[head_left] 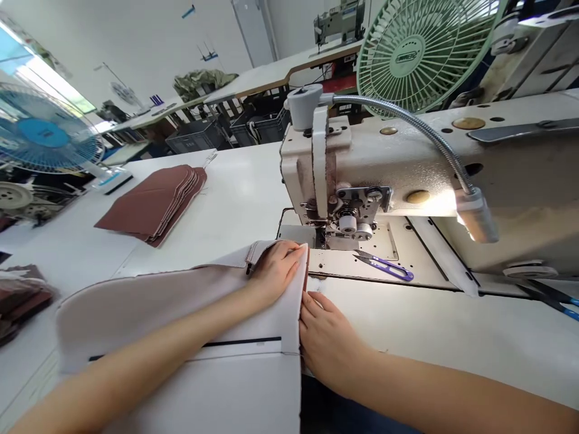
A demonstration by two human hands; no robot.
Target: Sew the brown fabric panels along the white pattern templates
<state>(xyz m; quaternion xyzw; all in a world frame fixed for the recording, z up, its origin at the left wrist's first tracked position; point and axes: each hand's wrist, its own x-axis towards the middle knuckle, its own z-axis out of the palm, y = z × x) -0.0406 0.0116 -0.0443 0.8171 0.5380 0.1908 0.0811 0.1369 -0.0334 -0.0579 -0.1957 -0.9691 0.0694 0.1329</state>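
A large pale, padded fabric panel (253,374) with a reddish-brown edge lies over the front of the table, its corner just in front of the sewing machine's needle area (322,232). My left hand (275,271) rests on the panel near that corner, fingers together and pressing the fabric at the edge. Lower down the same right edge, my right hand (330,343) pinches the panel, its thumb hidden. Beside the needle plate are purple thread snips (386,266), touched by neither hand. A black strip (244,342) runs across the panel, partly under my left forearm.
A stack of brown fabric pieces (151,202) lies on the white table at the back left. More brown cloth (22,301) sits at the left edge. A flexible lamp (477,217) hangs over the machine bed. Blue-handled scissors (554,296) lie far right. A green fan (411,54) stands behind.
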